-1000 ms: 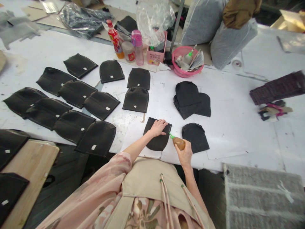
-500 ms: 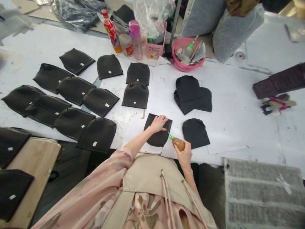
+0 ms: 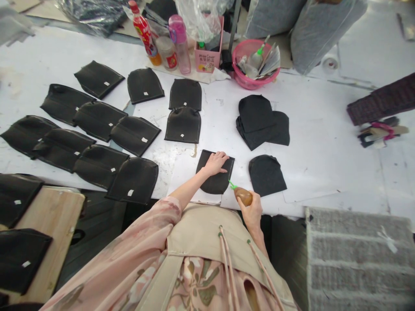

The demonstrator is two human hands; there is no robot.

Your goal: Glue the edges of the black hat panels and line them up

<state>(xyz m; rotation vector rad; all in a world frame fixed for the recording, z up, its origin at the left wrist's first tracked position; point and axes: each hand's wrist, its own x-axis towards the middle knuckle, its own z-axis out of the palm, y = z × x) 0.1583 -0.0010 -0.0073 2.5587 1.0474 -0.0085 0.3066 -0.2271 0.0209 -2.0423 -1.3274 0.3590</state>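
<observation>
A black fabric piece [image 3: 214, 183] with one rounded end lies flat on the white table in front of me. My left hand [image 3: 216, 164] rests on its upper part, fingers stretched out and pressing it down. In my right hand [image 3: 252, 211] is a squeeze bottle [image 3: 244, 196] of brown liquid, its green nozzle touching or very close to the piece's right edge. Just right of that lies another black piece [image 3: 266, 175], with an overlapping pile of black pieces [image 3: 262, 121] behind it.
Several black pieces with small white tags [image 3: 131, 179] cover the left side. Along the back stand a red-capped drink bottle [image 3: 144, 34], a pink bottle [image 3: 180, 43], a pink box [image 3: 207, 60] and a pink basin [image 3: 254, 80]. A wooden board [image 3: 60, 211] sits at lower left.
The view has shifted slightly, so the table's things sit a little higher in the frame. Both hands hold nearly the same place; the nozzle stays at the piece's right edge.
</observation>
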